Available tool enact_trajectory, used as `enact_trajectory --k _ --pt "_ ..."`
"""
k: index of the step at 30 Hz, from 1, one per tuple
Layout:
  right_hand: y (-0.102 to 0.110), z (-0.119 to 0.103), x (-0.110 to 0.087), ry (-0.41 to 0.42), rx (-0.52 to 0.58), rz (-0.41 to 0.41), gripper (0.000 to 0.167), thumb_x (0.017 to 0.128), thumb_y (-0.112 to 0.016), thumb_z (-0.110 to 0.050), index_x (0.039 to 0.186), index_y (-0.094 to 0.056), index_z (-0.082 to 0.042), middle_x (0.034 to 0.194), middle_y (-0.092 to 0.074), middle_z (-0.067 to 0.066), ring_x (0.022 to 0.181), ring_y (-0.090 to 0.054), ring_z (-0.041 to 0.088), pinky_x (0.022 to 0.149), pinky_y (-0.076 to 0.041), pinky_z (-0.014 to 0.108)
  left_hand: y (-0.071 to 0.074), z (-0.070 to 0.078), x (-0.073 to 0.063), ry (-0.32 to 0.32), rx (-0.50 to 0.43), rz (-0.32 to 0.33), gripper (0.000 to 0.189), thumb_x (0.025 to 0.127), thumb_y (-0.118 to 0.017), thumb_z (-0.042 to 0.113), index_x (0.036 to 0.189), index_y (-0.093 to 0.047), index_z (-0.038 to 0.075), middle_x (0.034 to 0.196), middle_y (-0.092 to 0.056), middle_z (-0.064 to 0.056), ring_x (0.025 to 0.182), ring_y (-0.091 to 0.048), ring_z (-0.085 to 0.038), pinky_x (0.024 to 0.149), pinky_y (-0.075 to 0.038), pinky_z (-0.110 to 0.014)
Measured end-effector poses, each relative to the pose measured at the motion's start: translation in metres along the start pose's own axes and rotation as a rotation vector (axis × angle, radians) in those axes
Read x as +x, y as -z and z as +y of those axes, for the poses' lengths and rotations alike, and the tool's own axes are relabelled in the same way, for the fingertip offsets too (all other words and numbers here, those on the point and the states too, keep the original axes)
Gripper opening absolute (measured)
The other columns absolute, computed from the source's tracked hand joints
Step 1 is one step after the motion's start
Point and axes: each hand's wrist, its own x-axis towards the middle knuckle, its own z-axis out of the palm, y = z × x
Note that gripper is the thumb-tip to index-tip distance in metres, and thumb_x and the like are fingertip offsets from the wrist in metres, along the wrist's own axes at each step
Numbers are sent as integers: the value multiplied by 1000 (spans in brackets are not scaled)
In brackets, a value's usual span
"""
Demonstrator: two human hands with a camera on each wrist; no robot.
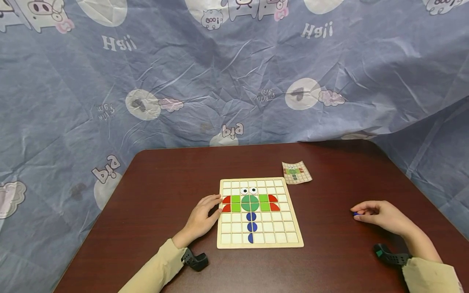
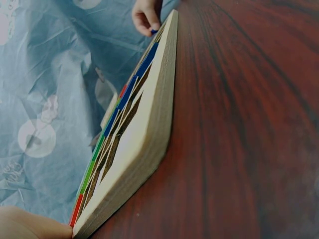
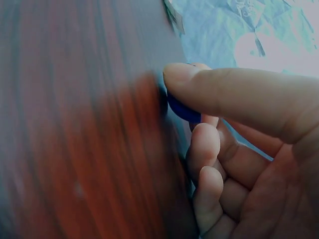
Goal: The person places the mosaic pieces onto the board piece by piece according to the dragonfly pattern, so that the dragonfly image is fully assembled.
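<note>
Left hand [image 1: 200,217] lies flat, fingers relaxed and reaching forward; right hand [image 1: 379,215] curls, thumb and fingers pinched together, both forearms sleeved.

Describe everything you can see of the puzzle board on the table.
The board is a pale wooden square tray with a raised rim and a grid of white cells. It lies flat on the dark red-brown table. Set in it are two eyes, a green circle flanked by green squares and red curved pieces, and a column of blue pieces below. The left hand rests against its left edge. A small pattern card lies just beyond its far right corner.
</note>
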Motion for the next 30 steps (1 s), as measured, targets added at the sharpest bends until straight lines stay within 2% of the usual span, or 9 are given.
enact_trajectory --k 8,15,18,24,30 --pt "-7 -13 9 21 1 -7 26 88 -68 -24 107 -70 -7 92 -66 1 77 -60 2 62 -49 21 0 -1 -1 23 9 -13 35 95 -56 21 127 -59 5 136 -50 -9 129 -40 -26 102 -37 -48" --pt "-24 -25 21 159 6 74 19 85 -71 -17 102 -71 -9 88 -66 -2 75 -61 4 61 -49 19 -1 -3 -1 13 11 -9 35 96 -55 21 127 -60 5 136 -50 -9 129 -41 -26 102 -37 -48" --pt "-29 -33 27 184 -22 101 17 83 -73 -18 100 -73 -13 91 -68 -3 80 -60 2 64 -49 18 -1 -4 -1 8 9 -7 35 96 -55 21 126 -60 5 136 -50 -9 128 -41 -26 101 -37 -48" --pt "-37 -49 34 165 -57 66 20 84 -72 -25 102 -75 -18 99 -70 -4 91 -61 0 70 -50 19 -2 -4 0 -5 0 -4 35 95 -56 19 126 -60 4 135 -51 -10 128 -41 -26 102 -37 -47" --pt "-46 -62 41 237 25 -17 24 89 -66 -15 111 -70 -6 100 -71 2 87 -65 3 67 -51 19 -1 -2 0 -10 -5 -6 34 95 -56 18 125 -60 3 134 -51 -11 128 -42 -27 101 -37 -47"
